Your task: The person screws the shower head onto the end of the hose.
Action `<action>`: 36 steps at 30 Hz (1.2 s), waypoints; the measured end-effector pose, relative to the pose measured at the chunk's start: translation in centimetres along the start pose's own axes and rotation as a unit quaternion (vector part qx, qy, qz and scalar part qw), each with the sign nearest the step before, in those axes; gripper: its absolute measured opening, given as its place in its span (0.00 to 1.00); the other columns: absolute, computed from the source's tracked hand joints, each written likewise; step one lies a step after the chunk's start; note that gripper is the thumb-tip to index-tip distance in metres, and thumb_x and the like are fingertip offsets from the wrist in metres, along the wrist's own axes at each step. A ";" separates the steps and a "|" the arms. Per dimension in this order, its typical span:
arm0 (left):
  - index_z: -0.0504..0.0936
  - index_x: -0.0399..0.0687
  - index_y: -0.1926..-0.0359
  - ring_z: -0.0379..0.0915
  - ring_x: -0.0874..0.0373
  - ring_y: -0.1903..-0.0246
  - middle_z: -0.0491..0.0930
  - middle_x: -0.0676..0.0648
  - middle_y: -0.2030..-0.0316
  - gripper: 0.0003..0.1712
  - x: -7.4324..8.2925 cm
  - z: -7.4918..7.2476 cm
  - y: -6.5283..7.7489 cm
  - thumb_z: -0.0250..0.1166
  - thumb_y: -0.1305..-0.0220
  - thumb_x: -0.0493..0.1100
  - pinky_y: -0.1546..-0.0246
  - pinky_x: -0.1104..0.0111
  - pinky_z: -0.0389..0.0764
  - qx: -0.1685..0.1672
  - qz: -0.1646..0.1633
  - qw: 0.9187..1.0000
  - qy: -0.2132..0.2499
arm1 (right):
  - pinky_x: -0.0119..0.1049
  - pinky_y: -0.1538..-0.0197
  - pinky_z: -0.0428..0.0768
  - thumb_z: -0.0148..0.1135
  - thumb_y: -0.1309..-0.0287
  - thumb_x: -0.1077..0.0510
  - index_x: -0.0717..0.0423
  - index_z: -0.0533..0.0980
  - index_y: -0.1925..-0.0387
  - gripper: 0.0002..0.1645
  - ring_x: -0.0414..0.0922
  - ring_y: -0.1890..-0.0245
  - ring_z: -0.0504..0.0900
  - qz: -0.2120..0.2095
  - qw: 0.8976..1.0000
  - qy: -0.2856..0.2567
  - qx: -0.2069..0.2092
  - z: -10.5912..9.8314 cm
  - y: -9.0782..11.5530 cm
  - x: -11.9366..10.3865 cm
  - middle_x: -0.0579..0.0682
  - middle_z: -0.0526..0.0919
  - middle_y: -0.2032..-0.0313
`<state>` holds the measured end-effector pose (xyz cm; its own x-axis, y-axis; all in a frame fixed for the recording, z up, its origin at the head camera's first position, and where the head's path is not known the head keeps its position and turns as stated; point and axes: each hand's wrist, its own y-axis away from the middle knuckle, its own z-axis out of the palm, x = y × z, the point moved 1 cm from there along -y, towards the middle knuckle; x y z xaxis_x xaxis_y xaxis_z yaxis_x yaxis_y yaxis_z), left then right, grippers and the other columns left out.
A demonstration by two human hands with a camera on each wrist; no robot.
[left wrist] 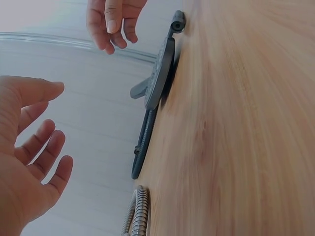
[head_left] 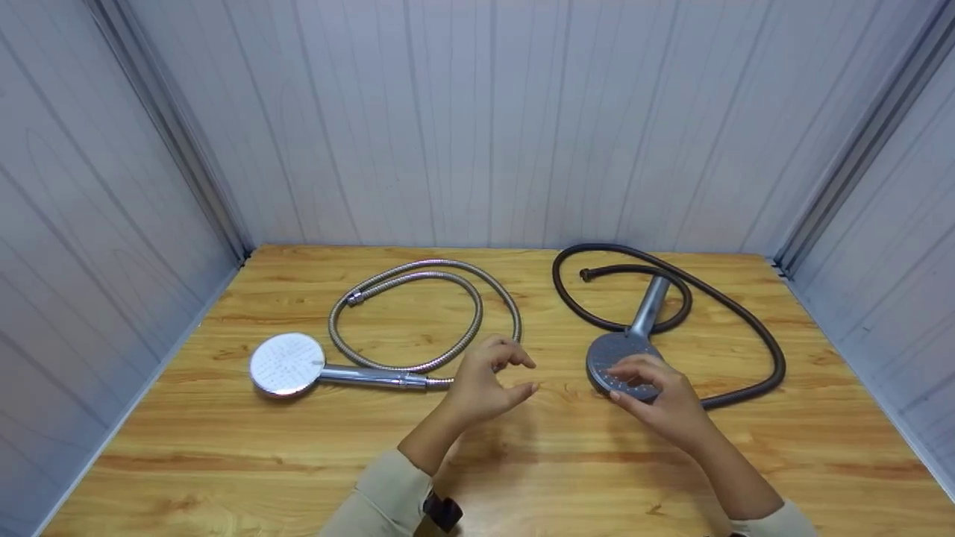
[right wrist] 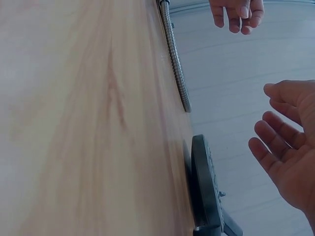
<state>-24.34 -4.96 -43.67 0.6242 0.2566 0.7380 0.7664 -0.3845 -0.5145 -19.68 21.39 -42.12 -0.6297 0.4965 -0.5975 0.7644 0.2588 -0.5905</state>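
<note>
My left hand (head_left: 483, 380) hovers above the table near the hose end of a chrome shower head (head_left: 286, 364), its fingers loosely bent around nothing. That shower head lies on the left, with its handle joined to a coiled silver metal hose (head_left: 477, 298). Over the face of a dark grey shower head (head_left: 608, 358) is my right hand (head_left: 668, 403), also holding nothing. In the right wrist view, a gap shows between this hand and the grey shower head (right wrist: 204, 187). A black hose (head_left: 768, 350) loops behind and to the right of the grey one, crossing its handle.
Everything lies on a wood-grain table (head_left: 298, 462). Pale panelled walls (head_left: 477, 127) enclose it at the back and on both sides. The silver hose's loose end (head_left: 356, 297) and the black hose's loose end (head_left: 586, 275) both lie inside their loops.
</note>
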 end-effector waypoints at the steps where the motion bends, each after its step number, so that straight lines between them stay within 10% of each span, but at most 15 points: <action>1: 0.84 0.48 0.65 0.70 0.58 0.62 0.77 0.54 0.63 0.10 0.0 0.1 0.0 0.76 0.50 0.36 0.63 0.66 0.73 0.000 0.002 1.000 -0.001 | 0.38 0.62 0.80 0.72 0.59 0.77 0.64 0.83 0.62 0.18 0.52 0.65 0.81 -0.002 1.000 0.003 0.001 -0.1 0.0 0.0 0.56 0.83 0.61; 36: 0.85 0.48 0.59 0.71 0.54 0.57 0.76 0.53 0.59 0.16 -0.6 3.2 -1.5 0.76 0.52 0.36 0.56 0.53 0.77 -0.070 -0.051 0.996 0.013 | 0.24 0.53 0.74 0.71 0.53 0.73 0.60 0.82 0.57 0.19 0.41 0.57 0.79 0.092 0.995 -0.021 0.030 -3.7 1.6 5.6 0.53 0.82 0.56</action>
<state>-25.37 -1.75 -44.72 0.5379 0.2783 0.7958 0.7960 -0.4784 -0.3708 -21.47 27.60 -44.39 -0.4865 0.4961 -0.7192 0.8581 0.1165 -0.5002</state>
